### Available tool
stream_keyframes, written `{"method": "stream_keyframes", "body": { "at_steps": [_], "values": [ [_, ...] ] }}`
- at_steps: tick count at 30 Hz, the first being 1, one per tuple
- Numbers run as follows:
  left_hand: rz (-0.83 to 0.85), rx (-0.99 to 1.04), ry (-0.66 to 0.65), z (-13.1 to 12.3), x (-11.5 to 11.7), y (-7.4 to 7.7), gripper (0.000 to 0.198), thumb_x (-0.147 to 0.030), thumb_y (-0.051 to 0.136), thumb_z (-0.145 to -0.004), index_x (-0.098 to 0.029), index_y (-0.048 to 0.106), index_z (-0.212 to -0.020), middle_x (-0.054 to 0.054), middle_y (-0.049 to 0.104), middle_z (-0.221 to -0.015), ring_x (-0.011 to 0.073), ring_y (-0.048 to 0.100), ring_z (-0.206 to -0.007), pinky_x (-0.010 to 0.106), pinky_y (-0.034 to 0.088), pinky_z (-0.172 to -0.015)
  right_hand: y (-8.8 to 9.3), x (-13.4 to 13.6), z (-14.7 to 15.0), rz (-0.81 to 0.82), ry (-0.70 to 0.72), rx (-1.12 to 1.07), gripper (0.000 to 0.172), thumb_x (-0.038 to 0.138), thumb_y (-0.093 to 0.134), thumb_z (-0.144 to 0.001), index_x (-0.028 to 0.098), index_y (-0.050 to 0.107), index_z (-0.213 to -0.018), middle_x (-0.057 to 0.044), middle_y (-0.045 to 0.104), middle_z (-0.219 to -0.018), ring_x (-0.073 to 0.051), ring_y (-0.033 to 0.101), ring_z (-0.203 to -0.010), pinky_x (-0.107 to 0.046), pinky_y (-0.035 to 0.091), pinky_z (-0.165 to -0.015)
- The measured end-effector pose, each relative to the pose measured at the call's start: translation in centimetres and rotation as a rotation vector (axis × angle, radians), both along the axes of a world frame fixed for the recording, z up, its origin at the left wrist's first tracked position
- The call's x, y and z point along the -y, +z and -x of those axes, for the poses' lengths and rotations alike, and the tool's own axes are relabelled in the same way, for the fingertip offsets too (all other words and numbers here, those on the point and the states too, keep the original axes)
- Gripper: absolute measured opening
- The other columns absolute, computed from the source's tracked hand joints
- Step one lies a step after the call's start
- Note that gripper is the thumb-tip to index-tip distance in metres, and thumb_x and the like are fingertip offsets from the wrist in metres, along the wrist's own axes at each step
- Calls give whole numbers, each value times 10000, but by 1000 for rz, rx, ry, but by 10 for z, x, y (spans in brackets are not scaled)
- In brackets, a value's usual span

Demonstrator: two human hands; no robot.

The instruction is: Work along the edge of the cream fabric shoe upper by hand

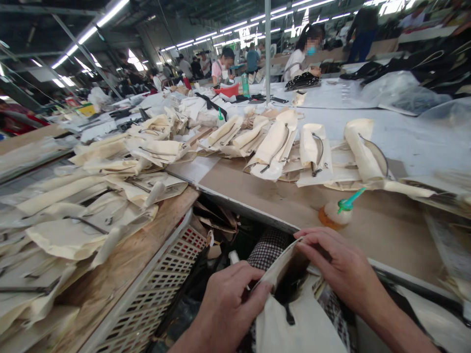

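Note:
A cream bag piece [300,321] with a dark zipper pull hanging at its opening lies over my lap, below the table's front edge. My left hand [235,296] pinches the left side of its rim between thumb and fingers. Up at the far corner of the rim, my right hand [336,264] grips the edge with its fingertips. Between the hands the opening gapes and its inside looks dark. Just beyond my right hand stands a squat glue bottle [334,215] with a green nozzle and amber liquid at the bottom.
Similar cream pieces with zippers [277,144] line the table [235,184]. More cream pieces [73,225] cover a wooden board [162,225] on the left. A plastic basket [158,279] stands beneath that board. A metal pole [268,54] rises behind; several people work farther back.

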State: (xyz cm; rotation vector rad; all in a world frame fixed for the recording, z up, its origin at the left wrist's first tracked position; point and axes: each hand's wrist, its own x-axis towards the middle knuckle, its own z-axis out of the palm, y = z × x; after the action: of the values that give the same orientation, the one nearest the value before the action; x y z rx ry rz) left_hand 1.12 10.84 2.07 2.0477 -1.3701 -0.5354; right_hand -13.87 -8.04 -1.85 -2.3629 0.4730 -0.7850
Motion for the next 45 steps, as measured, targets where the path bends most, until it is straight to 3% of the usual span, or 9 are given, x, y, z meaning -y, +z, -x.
{"method": "stream_keyframes", "body": {
  "at_steps": [5, 8, 12, 17, 22, 25, 28, 36, 45],
  "values": [
    [115, 59, -40, 1, -3, -8, 189, -265, 533, -960, -178, 700, -946, 33, 697, -828, 156, 647, -755, 223, 473, -693, -3, 0, 2, -2, -13, 4, 96, 258, 530, -965, 246, 607, -909, -14, 687, -1031, -163, 636, -952, -318, 496, -846],
    [175, 259, -100, 0, -7, -16, 208, -229, 473, -994, -153, 666, -997, 51, 696, -847, 169, 654, -771, 237, 486, -703, -5, 0, 1, -17, -28, -6, 105, 259, 523, -966, 246, 609, -909, -11, 682, -1035, -165, 636, -954, -324, 494, -847],
    [240, 525, -128, -6, -10, -31, 287, -175, 387, -1013, -148, 639, -876, 45, 646, -718, 167, 627, -666, 260, 461, -625, -4, 1, -3, -60, -18, -7, 125, 232, 514, -966, 233, 603, -878, -12, 681, -1016, -158, 643, -944, -307, 505, -827],
    [390, 631, -215, -23, -8, -42, 254, -146, 464, -988, -183, 590, -771, -14, 551, -598, 134, 572, -533, 260, 382, -510, 2, 3, -4, -83, -2, 10, 139, 187, 537, -946, 219, 580, -817, -9, 684, -980, -154, 651, -918, -283, 507, -809],
    [216, 659, -294, -31, 9, -22, 263, -223, 553, -954, -199, 534, -693, -40, 581, -603, 131, 586, -506, 296, 325, -473, 5, 0, -3, -89, -24, 14, 123, 180, 541, -944, 216, 579, -833, -10, 683, -976, -155, 651, -908, -285, 509, -802],
    [32, 569, -333, -24, 31, -3, 173, -262, 725, -834, -204, 573, -777, -43, 650, -709, 168, 650, -617, 287, 360, -512, 5, -6, -4, -73, -19, 23, 107, 167, 548, -936, 213, 567, -841, -13, 678, -979, -157, 650, -901, -288, 513, -794],
    [-45, 527, -378, -14, 54, 7, 86, -214, 679, -869, -203, 594, -863, -22, 673, -813, 187, 662, -716, 282, 384, -566, 6, -8, -2, -67, -28, 25, 107, 168, 570, -925, 208, 558, -827, -17, 672, -972, -153, 653, -887, -278, 514, -787],
    [9, 452, -434, -12, 69, -1, 187, -132, 482, -959, -171, 609, -828, -2, 625, -755, 159, 604, -663, 286, 352, -573, 16, 7, 19, -137, 111, -47, 119, 159, 516, -962, 215, 583, -881, -20, 635, -1108, -109, 649, -977, -213, 493, -855],
    [14, 453, -435, -11, 71, -1, 200, -119, 483, -951, -167, 587, -787, -9, 605, -728, 146, 579, -635, 281, 339, -561, 3, 6, 12, -169, 35, 81, 92, 155, 574, -932, 230, 591, -883, 17, 696, -1031, -100, 665, -937, -186, 486, -829]
  ]
}}
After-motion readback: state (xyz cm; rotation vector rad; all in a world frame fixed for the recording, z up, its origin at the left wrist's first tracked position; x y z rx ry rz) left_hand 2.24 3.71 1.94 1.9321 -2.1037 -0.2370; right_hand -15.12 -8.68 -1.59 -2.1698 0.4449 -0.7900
